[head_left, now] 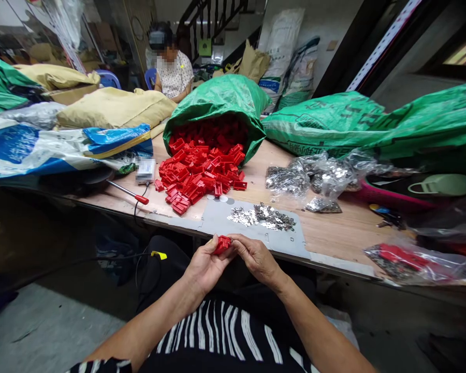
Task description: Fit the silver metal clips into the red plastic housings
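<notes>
My left hand [207,267] is closed round a red plastic part [222,244], held just off the table's front edge. My right hand [255,257] meets it from the right, thumb and fingers pinched together at the part's edge; whatever sits in that pinch is too small to make out. Beyond the hands, small flat metal pieces [262,216] lie heaped on a grey mat [213,220]. A pile of similar red plastic parts [202,173] spills toward me from a green woven sack [229,90].
Plastic bags of metal pieces [287,178] lie at right, near a pink basin [388,199]. A red-handled rod [130,192] sticks out past the table edge at left. Filled sacks [114,108] line the back, where a person [173,67] sits.
</notes>
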A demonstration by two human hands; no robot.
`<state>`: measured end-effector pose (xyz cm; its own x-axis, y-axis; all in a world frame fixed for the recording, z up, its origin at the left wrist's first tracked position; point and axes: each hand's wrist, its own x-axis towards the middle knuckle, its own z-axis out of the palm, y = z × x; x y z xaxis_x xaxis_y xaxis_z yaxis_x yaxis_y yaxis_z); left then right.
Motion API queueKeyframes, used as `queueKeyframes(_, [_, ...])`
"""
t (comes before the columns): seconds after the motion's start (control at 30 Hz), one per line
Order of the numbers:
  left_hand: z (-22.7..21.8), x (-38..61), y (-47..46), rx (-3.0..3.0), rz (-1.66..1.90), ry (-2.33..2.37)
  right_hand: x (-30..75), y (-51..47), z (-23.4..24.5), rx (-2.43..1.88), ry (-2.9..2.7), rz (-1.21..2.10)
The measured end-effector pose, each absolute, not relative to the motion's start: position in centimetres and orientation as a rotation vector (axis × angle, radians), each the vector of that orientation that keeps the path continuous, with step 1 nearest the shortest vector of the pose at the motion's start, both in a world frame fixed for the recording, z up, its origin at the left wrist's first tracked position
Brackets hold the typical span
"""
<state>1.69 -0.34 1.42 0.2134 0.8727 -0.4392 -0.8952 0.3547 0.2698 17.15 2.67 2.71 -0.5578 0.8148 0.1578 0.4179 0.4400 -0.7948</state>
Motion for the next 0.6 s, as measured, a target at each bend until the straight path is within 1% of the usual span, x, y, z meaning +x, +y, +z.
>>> queueKeyframes(0.17, [-0.5,1.3,-1.2,-0.044,1.128,0.754,17.3,3.9,2.7,-1.19,-2.108,0.93])
queueKeyframes(0.3, [-3.2,1.6,-1.5,-0.105,1.021,0.92,16.7,6.1,2.7,-1.287,-2.063,0.801])
queueKeyframes(0.4, [-5.3,1.2,-0.7,-0.073,0.982,0.94,15.7,7.9,3.1,-1.294,-2.035,0.784])
queueKeyframes(0.5, [-7.1,0.1,0.0,-0.037,0.996,0.96,15.3,9.4,5.2,-1.175,-1.943,0.83])
queueKeyframes(0.6, [-8.5,-1.1,0.1,-0.046,1.014,1.006,16.4,10.2,9.6,-0.95,-1.804,0.855])
